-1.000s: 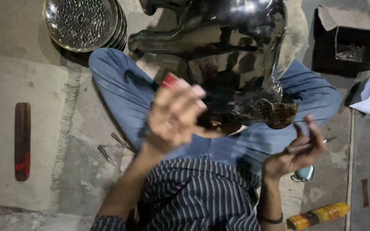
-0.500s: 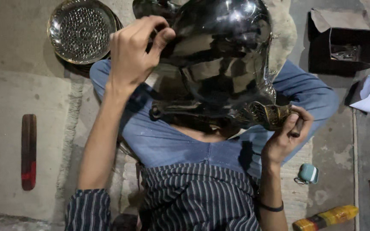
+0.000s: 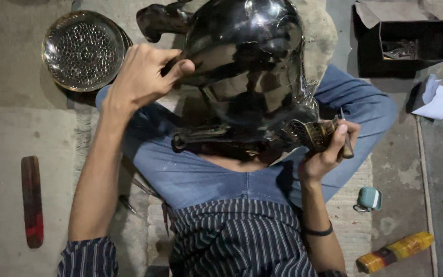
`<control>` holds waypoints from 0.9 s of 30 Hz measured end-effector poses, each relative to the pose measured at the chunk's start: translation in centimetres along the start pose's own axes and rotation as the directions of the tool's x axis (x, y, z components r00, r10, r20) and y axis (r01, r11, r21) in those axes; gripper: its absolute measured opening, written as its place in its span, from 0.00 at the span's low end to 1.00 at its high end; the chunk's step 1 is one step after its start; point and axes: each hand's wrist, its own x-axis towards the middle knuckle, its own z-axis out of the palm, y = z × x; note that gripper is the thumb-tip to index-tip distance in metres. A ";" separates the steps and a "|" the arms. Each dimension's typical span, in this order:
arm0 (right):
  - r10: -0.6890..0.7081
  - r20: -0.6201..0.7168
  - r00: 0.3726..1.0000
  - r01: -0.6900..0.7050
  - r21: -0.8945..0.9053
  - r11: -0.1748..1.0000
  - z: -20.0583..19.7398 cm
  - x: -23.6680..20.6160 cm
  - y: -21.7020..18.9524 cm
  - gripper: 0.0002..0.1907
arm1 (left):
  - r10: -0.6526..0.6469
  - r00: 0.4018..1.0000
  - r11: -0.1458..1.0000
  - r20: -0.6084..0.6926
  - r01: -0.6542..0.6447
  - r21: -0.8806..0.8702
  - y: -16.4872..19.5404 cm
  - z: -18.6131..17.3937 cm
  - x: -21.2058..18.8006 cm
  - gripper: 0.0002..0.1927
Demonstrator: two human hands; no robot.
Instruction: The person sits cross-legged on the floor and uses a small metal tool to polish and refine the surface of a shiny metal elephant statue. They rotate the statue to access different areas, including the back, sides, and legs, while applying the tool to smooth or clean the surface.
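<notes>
- Item one, the landmark: a large dark polished metal vessel (image 3: 247, 77) lying tilted across my crossed legs, resting on my lap — I judge the lap serves as a cradle so the round body cannot roll.
- My left hand (image 3: 142, 77), at the vessel's upper left flank: fingers curled shut against the metal, thumb pressed on top; whether a small tool sits inside the fist I cannot tell. The grip looks meant to steady the body.
- My right hand (image 3: 329, 149), at the vessel's lower right: closed around the engraved brass-coloured fitting (image 3: 311, 134) there, with a thin tool shaft (image 3: 346, 143) pinned along the fingers.
- Perforated round metal tray (image 3: 84, 50), on the floor left of the vessel, well apart from my left hand — within reach.
- Open dark box (image 3: 403, 43), right of the vessel's top; contents too dim to name.
- White folded paper (image 3: 434, 97), right of the vessel, just below the box.
- Small teal case (image 3: 369, 199), lower right of the vessel, near my right knee.
- Yellow-and-red tube (image 3: 396, 251), further below and right of the vessel.
- Red-tipped wooden stick (image 3: 32, 201), far lower left of the vessel.
- Open room: bare floor left of the vessel beyond my left forearm; the right side is crowded, so I judge swings there are tight.
</notes>
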 end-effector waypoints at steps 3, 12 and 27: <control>0.010 -0.051 0.999 -0.007 0.061 0.998 1.0 0.1 -0.4 0.12 | 0.037 0.998 0.998 -0.055 -0.034 0.048 -0.2 0.5 -0.2 0.35; -0.017 -0.094 0.995 0.029 0.120 0.992 2.3 -0.4 -3.0 0.09 | 0.046 0.986 0.999 -0.159 -0.048 -0.009 0.8 -0.3 -3.5 0.33; -0.193 0.263 0.945 0.255 -0.223 0.941 4.8 8.9 -17.9 0.09 | -0.491 0.800 0.837 -0.344 0.325 -0.439 10.4 0.5 -10.5 0.35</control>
